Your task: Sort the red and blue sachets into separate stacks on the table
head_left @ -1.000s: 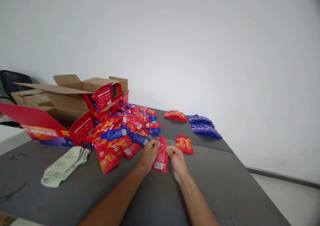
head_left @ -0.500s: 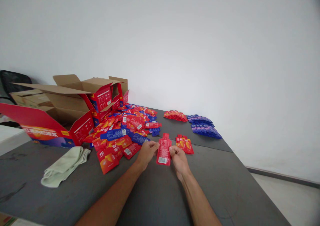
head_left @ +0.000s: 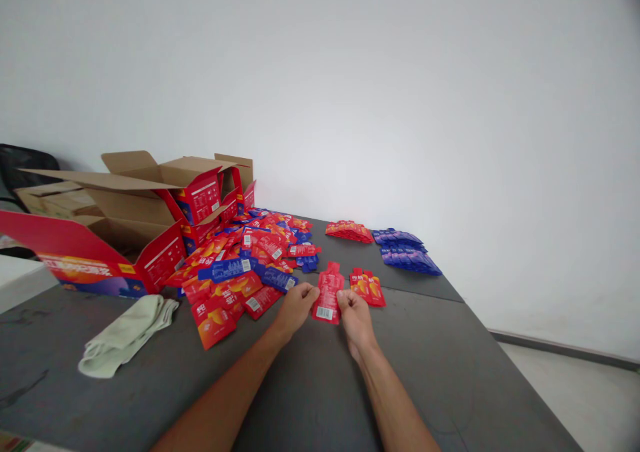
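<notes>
One pouch point(head_left: 329, 291): red, held over the middle of the surface point(head_left: 440, 365), narrow end toward the far edge; whether its bottom touches down cannot be told.
Left hand point(head_left: 297, 307): thumb and fingers pinching the pouch by its left side.
Right hand point(head_left: 357, 319): pinching it by its right side.
Pair point(head_left: 367, 289): red, overlapping, lying just beyond the right hand toward the surface's right edge.
Pile point(head_left: 265, 245): red and blue, heaped loose from the far edge to just beside the left hand, crowding that side.
Red stack point(head_left: 349, 232): overlapped in a row near the far edge.
Blue stacks point(head_left: 411, 261): two rows by the far right corner.
Cartons point(head_left: 163, 262): red, open, flaps spread, blocking the left edge beside the pile.
Cloth point(head_left: 129, 337): pale green, folded, between the front carton and the near edge.
Chair point(head_left: 25, 169): black, past the left edge.
Pouch print: fine white lines, too small to read, above a barcode point(head_left: 325, 313).
Pair print: orange fruit under large white characters, too soft to read surely.
Carton print: slanted white characters beside a yellow label point(head_left: 125, 268); small side-panel text, unreadable.
</notes>
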Demonstrator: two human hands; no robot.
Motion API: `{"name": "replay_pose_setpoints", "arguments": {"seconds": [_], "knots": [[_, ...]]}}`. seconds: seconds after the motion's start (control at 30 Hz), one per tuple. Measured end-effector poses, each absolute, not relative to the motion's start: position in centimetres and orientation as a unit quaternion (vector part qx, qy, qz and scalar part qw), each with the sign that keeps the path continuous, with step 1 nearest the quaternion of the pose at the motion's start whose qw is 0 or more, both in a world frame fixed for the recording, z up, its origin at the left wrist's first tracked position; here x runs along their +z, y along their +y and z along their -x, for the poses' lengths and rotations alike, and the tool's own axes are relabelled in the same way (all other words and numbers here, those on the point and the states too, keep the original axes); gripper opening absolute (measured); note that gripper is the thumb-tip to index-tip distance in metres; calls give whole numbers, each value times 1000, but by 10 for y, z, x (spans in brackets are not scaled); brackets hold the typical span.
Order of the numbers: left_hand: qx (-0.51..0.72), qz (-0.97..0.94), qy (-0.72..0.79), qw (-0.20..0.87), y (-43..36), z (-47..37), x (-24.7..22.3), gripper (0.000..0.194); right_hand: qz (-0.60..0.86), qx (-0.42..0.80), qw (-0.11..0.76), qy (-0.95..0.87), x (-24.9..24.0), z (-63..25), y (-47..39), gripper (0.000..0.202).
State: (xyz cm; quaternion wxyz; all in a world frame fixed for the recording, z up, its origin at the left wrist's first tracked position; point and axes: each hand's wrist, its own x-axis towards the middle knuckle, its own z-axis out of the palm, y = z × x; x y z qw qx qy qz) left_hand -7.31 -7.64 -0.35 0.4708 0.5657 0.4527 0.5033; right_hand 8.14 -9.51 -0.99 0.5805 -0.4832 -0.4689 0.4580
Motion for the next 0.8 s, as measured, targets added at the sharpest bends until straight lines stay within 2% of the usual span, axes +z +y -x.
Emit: {"name": "replay_pose_setpoints", "arguments": {"seconds": [0.27,0.47,0.57,0.7,0.8], "knots": [[489,-582,521,388,-71,74,-17,22,484,453,596,-453,-10,-74,-97,40],[492,-640,470,358,-84,57,-15,25,512,401,587,-482,-14,-71,-96,31],[480,-665,452,351,-88,51,-16,32,496,401,585,-501,-16,-73,-94,27],[483,-659,462,345,-83,54,-22,45,473,402,563,-546,-22,-71,-92,36],[512,-629,475,341,-73,58,-27,33,465,359,535,-607,-27,-72,-90,43]]}}
